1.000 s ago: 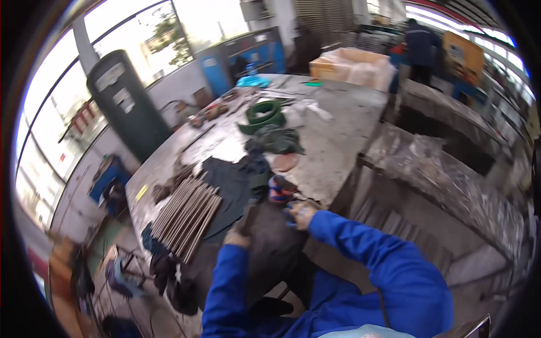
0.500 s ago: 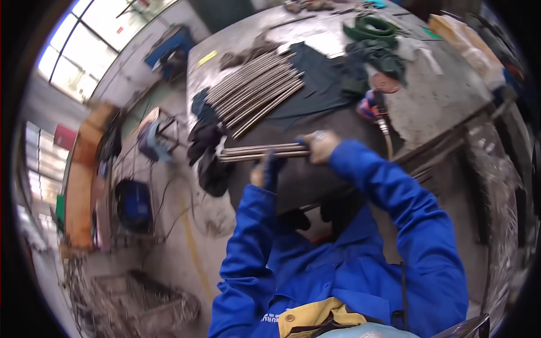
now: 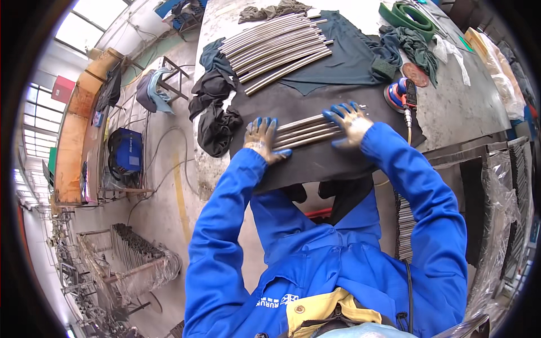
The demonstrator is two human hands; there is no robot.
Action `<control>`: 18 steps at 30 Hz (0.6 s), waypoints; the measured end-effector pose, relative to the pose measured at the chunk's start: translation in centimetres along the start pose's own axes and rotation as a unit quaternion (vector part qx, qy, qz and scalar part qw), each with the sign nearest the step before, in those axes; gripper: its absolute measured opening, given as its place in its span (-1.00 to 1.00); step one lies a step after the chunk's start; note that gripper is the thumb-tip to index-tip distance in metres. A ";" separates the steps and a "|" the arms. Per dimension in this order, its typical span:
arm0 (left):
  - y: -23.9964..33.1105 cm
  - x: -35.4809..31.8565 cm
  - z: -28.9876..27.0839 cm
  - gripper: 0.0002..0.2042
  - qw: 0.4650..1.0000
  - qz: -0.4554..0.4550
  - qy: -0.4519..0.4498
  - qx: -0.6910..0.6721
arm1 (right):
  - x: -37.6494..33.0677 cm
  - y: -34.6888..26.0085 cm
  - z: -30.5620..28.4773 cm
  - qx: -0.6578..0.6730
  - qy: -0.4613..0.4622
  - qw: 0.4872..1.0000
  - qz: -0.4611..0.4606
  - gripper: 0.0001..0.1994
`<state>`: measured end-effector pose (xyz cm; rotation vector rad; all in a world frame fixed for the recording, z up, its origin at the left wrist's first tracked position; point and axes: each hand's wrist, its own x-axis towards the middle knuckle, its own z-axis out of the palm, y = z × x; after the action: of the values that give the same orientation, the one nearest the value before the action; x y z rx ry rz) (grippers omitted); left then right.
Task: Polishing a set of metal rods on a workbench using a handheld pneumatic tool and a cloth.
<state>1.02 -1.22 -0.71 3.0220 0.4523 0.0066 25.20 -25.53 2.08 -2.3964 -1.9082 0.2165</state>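
Several metal rods (image 3: pixel 309 132) lie side by side on a dark mat (image 3: pixel 321 163) at the table's near edge. My left hand (image 3: pixel 261 139), in a light glove with blue fingertips, rests over their left ends with its fingers spread. Over their right ends lies my right hand (image 3: pixel 350 124), gloved alike, fingers stretched out and apart. Both hands touch the rods without wrapping round them. Just beyond, a larger row of metal rods (image 3: pixel 276 48) is laid out on a dark green cloth (image 3: pixel 332 70).
A blue and red hand sander (image 3: pixel 401 94) with a hose sits right of my right hand, near a brown disc (image 3: pixel 415 74). Crumpled dark cloths (image 3: pixel 217 129) lie on the left table edge. Farther right are a green belt (image 3: pixel 414 17) and plastic-wrapped material (image 3: pixel 496 73).
The rods, held up between my hands before, now lie on the mat. My hands have opened and spread flat over them. The view has shifted, so the table appears higher.
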 end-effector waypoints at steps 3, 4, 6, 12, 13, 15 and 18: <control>0.5 -2.6 0.6 -0.04 0.997 0.073 0.016 0.006 | -4.2 0.4 1.4 -0.051 0.056 0.996 -0.048 -0.15; 0.7 -3.0 0.8 -0.02 0.995 0.096 0.021 0.008 | -4.9 0.4 1.9 -0.067 0.074 0.993 -0.065 -0.11; 0.5 -2.9 1.0 -0.01 0.997 0.076 0.019 0.017 | -4.3 0.3 2.0 -0.068 0.059 0.995 -0.051 -0.12; -0.9 1.6 1.8 0.02 0.999 0.013 0.003 0.031 | 0.7 2.5 1.9 -0.069 0.037 0.997 0.024 -0.15; -1.2 2.4 1.6 0.02 1.000 0.004 -0.006 0.026 | 1.9 2.9 1.8 -0.062 0.045 0.997 0.032 -0.16; -1.5 2.6 1.5 0.01 1.000 -0.006 -0.017 0.022 | 2.8 3.4 2.0 -0.054 0.053 0.996 0.040 -0.16; -1.3 2.3 1.6 0.02 0.999 0.031 0.002 0.011 | 2.7 4.4 2.5 -0.064 0.080 0.995 0.010 -0.19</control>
<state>2.83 0.54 -2.47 3.0563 0.3603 0.0106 29.63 -23.99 -1.19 -2.4278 -1.8804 -0.0966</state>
